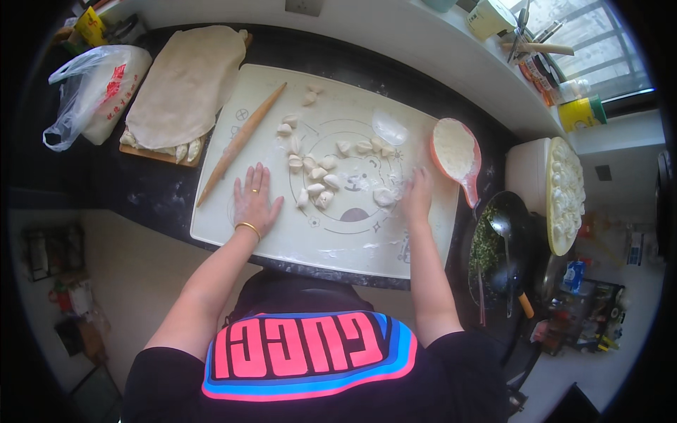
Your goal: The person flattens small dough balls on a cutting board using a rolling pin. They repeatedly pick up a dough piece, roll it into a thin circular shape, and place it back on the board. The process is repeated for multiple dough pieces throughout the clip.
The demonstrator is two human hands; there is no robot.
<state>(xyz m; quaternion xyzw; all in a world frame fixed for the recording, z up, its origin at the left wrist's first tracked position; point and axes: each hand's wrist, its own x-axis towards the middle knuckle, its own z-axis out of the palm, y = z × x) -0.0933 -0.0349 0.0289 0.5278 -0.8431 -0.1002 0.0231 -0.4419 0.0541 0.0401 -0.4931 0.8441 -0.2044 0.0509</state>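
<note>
Head view: I note the rolling pin (241, 144) along the mat's (282, 240) left edge. Left hand (252, 201) lies flat, fingers spread, holding nothing. Dough pieces (315, 182) sit mid-mat: soft, light, likely sticky; pinch gently at edges. Right hand (416, 197) presses one dough piece (385, 197), fingers loosely curled.

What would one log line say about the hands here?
left hand: flat on white mat | right hand: at dough piece | rolling pin: untouched
</note>
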